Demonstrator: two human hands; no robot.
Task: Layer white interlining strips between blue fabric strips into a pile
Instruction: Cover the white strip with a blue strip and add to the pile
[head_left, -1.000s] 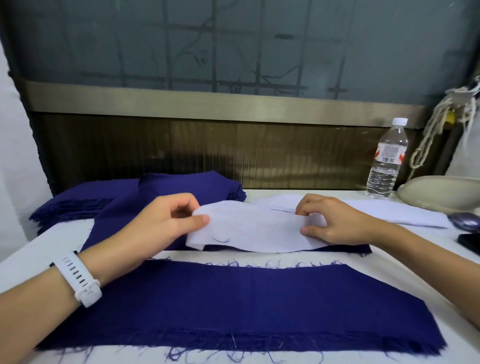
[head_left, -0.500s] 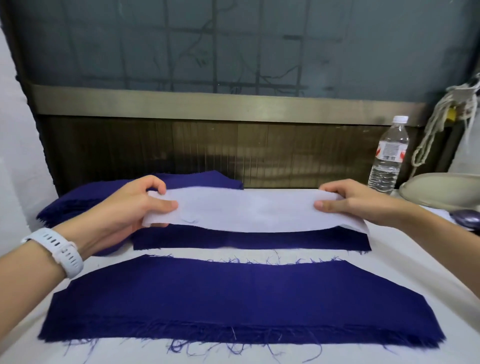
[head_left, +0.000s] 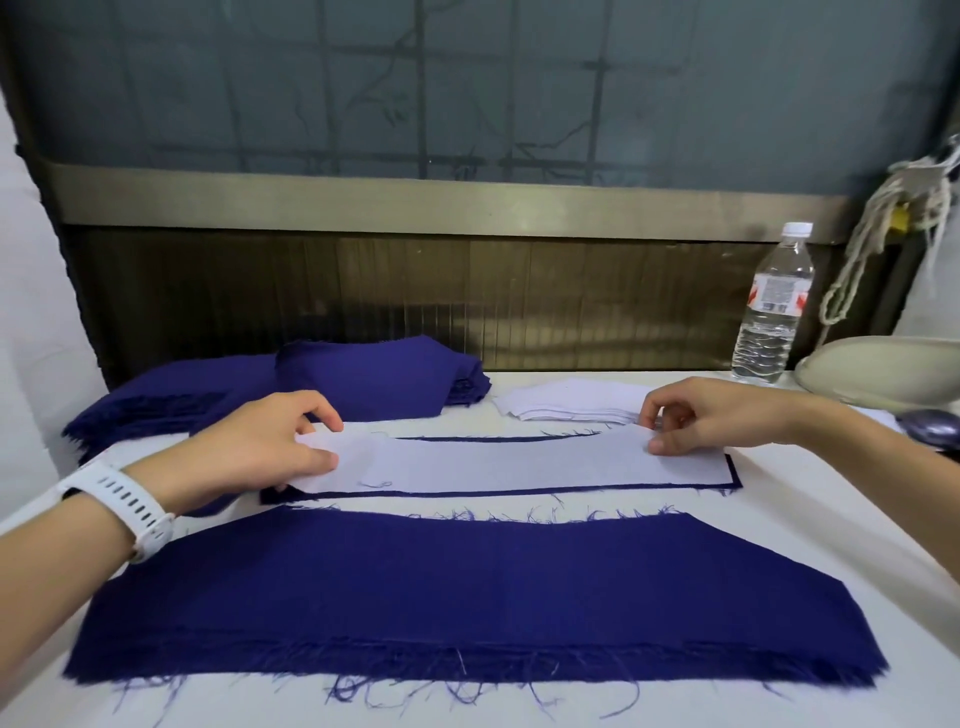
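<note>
White interlining strip (head_left: 509, 462) lies flat on a blue fabric strip (head_left: 734, 475) on the table (head_left: 831, 509), only a thin blue border showing round it; our left hand (head_left: 260, 447) pinches its left end, our right hand (head_left: 717, 415) its right end. We judge the pile barely begun; a stack of blue fabric (head_left: 374, 379) at the back left and a stack of white interlining (head_left: 571, 402) behind our right hand are left to layer, and a wider blue piece (head_left: 467, 587) lies nearest us. A capped water bottle (head_left: 771, 312) at the back right holds some water; what the pale bowl (head_left: 883, 369) beside it holds we cannot see.
</note>
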